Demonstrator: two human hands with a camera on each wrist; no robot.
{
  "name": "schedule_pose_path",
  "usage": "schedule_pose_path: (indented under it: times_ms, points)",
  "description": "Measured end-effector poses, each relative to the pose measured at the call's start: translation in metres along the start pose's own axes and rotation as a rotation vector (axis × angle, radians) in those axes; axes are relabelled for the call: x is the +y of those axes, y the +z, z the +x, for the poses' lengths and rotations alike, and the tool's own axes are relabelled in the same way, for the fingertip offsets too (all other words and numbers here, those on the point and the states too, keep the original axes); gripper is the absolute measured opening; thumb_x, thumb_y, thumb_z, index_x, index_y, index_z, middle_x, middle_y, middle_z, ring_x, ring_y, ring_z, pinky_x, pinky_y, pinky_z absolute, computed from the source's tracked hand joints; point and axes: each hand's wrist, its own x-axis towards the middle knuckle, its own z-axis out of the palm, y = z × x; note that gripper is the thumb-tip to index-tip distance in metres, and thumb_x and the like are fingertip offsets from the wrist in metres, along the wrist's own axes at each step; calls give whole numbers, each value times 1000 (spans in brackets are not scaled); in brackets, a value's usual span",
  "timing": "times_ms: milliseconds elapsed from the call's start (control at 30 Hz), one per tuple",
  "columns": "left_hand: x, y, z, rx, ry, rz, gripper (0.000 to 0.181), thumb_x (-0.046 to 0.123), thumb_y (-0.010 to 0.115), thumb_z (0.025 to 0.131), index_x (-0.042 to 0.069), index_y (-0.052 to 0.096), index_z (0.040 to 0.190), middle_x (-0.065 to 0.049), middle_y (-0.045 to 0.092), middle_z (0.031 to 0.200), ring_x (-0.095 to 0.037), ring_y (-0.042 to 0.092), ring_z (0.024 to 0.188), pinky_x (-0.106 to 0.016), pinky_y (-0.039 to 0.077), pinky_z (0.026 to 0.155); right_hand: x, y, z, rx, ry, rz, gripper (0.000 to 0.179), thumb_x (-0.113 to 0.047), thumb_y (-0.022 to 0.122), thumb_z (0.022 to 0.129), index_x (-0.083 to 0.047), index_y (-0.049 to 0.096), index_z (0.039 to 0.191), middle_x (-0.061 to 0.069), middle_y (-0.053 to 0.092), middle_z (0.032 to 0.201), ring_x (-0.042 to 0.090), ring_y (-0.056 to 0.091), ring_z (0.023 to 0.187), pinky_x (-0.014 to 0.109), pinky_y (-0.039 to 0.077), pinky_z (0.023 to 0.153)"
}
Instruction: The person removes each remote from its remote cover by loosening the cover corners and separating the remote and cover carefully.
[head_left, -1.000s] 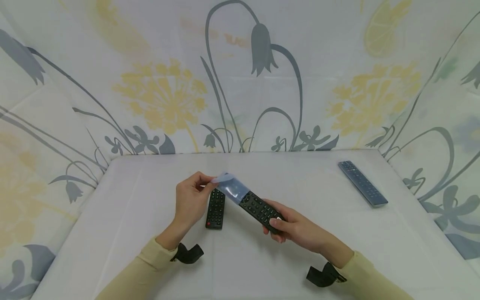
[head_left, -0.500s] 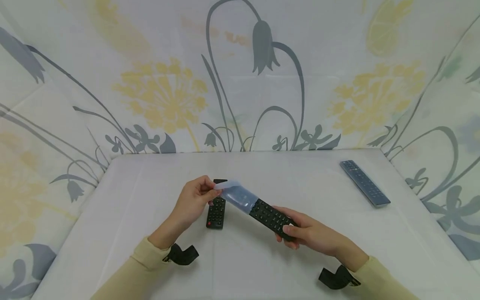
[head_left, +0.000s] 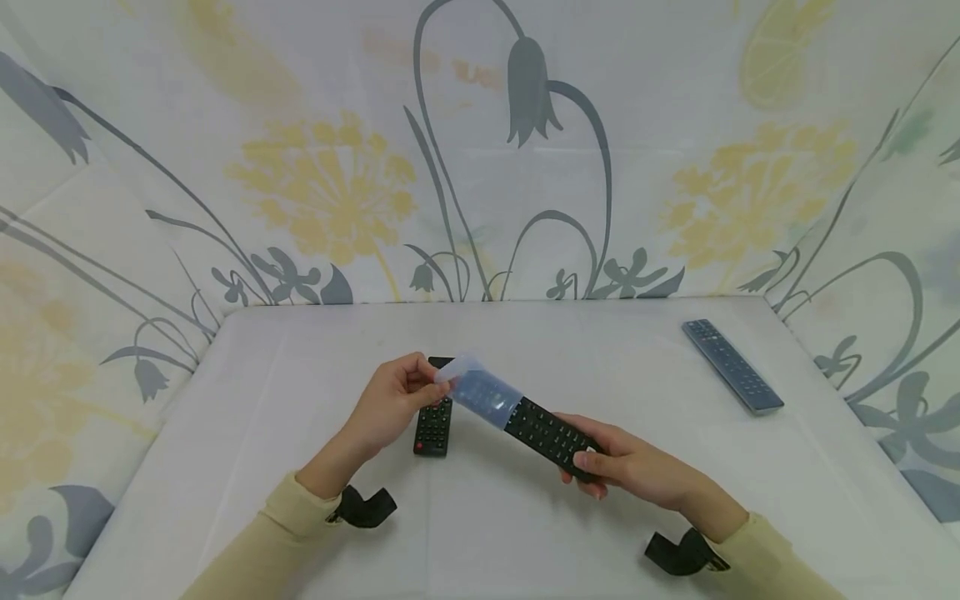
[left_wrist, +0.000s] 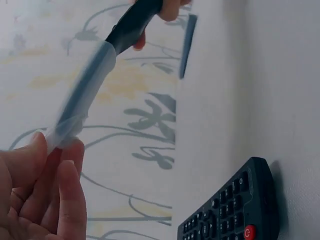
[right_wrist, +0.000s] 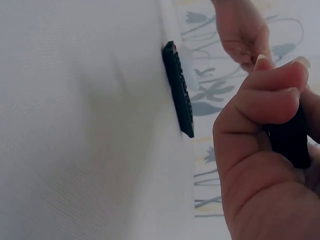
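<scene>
In the head view my left hand (head_left: 386,404) pinches the upper end of a translucent bluish plastic sleeve (head_left: 486,395) between thumb and fingers. The sleeve covers the far part of a black remote control (head_left: 551,435), whose bare keypad end my right hand (head_left: 633,467) grips, thumb on top. This remote is tilted above the table. Under and beside my left hand lies a second black remote (head_left: 432,432) with a red button, partly hidden. From the left wrist, the sleeve (left_wrist: 85,90) stretches from my fingertips to the remote.
A third, dark bluish-grey remote (head_left: 733,367) lies at the right back of the white table (head_left: 225,467). Patterned fabric (head_left: 480,167) with flowers rises behind the table and on both sides. Black wrist mounts (head_left: 366,508) sit at both sleeve cuffs.
Both hands have moved somewhat right and lower with the sleeve and held remote, the right hand farther. The top end of the lying black remote now shows beside my left hand.
</scene>
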Motion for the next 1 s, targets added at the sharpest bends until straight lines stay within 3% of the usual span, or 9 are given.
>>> schedule_pose_path:
  times_ms: [133,300,500,600,767,900,1000]
  points:
    - [2,3,-2,48,31,165,14,12,74,91,7,63,98,-5,69,101,-26,67,97,-37,56,83,-5,1,1,43,-12,-115,57,-12,43,108,-7,18,159,27,58,102,11,51,69,34,47,60]
    - [7,4,-4,126,35,275,29,24,81,85,11,68,108,-2,69,103,-19,65,98,-37,54,85,-16,8,3,110,-12,-270,55,-15,45,107,-13,24,158,28,61,101,15,50,66,40,48,58]
    - [11,11,-5,222,31,421,17,28,79,87,14,71,92,3,70,87,-14,66,81,-33,53,66,-22,16,7,134,2,-438,55,-21,49,107,-19,29,157,15,68,99,12,54,64,37,51,58]
    - [12,12,-6,246,30,427,12,22,77,89,13,69,87,4,71,81,-13,65,76,-32,49,61,-22,17,8,121,-4,-372,54,-18,50,106,-15,29,157,19,67,102,13,54,63,37,51,57]
    - [15,10,-7,230,18,358,10,17,75,90,12,69,85,4,72,80,-21,64,71,-30,44,58,-22,14,8,60,13,-207,55,-15,47,107,-2,26,155,25,66,103,15,52,59,34,45,49]
    - [16,7,-6,230,10,337,9,14,75,90,11,69,84,3,74,81,-19,65,72,-30,43,59,-21,15,7,60,29,-209,53,-17,46,108,1,28,154,18,64,90,12,46,53,38,37,43]
    - [15,5,-6,230,9,337,9,14,76,89,11,70,84,3,74,81,-14,66,75,-32,45,62,-19,16,6,85,14,-239,49,-16,44,108,0,31,153,14,60,86,9,41,51,34,36,42]
